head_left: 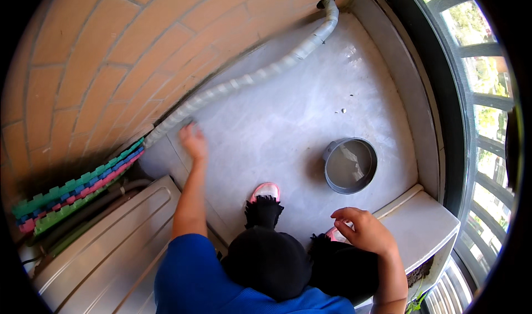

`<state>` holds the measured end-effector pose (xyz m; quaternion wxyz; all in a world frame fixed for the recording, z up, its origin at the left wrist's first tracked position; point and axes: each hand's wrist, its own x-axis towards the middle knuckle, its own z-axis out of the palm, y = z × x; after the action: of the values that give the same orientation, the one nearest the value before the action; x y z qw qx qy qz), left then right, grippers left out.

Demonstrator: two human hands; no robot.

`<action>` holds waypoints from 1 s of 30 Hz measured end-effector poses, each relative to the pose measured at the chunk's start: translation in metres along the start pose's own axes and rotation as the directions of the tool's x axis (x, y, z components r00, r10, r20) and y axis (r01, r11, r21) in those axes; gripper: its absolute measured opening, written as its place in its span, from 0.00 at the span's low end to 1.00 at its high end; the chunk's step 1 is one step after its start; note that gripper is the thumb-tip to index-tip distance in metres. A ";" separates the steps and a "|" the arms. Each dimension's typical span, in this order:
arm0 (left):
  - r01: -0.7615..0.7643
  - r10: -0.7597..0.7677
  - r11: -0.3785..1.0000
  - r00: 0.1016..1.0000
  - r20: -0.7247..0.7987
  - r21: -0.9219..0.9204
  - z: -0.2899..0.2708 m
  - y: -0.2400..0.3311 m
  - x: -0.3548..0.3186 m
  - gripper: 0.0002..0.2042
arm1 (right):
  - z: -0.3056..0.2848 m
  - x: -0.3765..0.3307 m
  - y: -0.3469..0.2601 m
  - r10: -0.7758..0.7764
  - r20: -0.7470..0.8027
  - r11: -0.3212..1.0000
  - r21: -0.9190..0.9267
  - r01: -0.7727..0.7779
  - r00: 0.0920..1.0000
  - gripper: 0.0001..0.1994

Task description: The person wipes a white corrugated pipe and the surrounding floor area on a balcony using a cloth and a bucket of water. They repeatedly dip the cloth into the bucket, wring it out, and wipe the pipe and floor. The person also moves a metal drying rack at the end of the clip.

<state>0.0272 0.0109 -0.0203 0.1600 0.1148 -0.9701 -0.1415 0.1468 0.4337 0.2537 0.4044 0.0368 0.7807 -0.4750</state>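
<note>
My left hand (193, 141) reaches low over the grey floor (266, 131), close to the pale wrapped pipe (238, 84) along the brick wall. Motion smears its fingers; a small greyish patch shows just past the fingertips, too unclear to name. Over my right knee hangs my right hand (364, 231), its fingers loosely bent and apart, with nothing seen in them. Ahead of that hand a round grey bucket (331, 152) stands upright on the floor, with cloudy liquid in its bottom.
Coloured foam mats (83, 186) lean between the wall and a pale metal casing (111, 247) at left. A white ledge or planter (418, 225) stands at right, below a barred window (482, 109). Small white crumbs (343, 110) lie on the floor. My pink shoe (265, 191) is near the middle.
</note>
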 end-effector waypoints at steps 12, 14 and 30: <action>-0.142 0.440 0.620 0.877 0.193 -0.772 0.025 0.259 -0.063 0.13 | -0.002 -0.007 -0.005 0.013 -0.031 1.000 -0.022 -0.013 0.999 0.08; -0.190 0.331 0.767 0.935 0.125 -0.612 -0.001 0.194 -0.054 0.16 | -0.003 -0.012 -0.004 -0.040 -0.034 0.999 -0.014 0.040 0.999 0.08; -0.163 0.538 0.658 0.785 0.307 -0.735 0.034 0.277 -0.097 0.09 | 0.000 -0.009 -0.001 -0.114 0.010 0.993 -0.039 0.115 0.993 0.07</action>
<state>0.0555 0.3035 0.0079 -0.0415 -0.1889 -0.8602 -0.4719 0.1526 0.4357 0.2606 0.3801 -0.0179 0.7893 -0.4819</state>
